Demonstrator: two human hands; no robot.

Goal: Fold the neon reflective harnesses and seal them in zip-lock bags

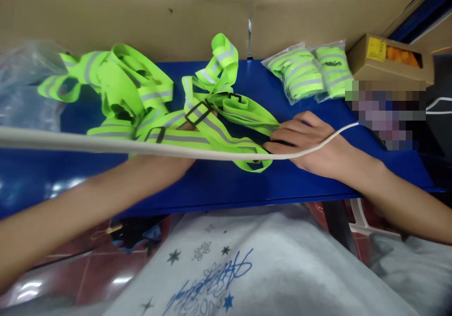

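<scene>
Neon green straps with grey reflective stripes (122,83) lie in a loose heap on the blue table (282,184). Another strap with black buckles (219,132) stretches between my hands. My left hand (189,127) is mostly under this strap and behind the white cable, beside a black buckle (198,113); its fingers are largely hidden. At the strap's right end my right hand (305,144) has its fingers bent round the green band, its fingertips partly out of sight.
A white cable (158,149) crosses in front of both hands. Two bagged strap bundles (303,78) and a cardboard box (388,66) stand at the back right. Clear plastic bags (28,90) lie at the left. Cardboard (123,19) lines the back.
</scene>
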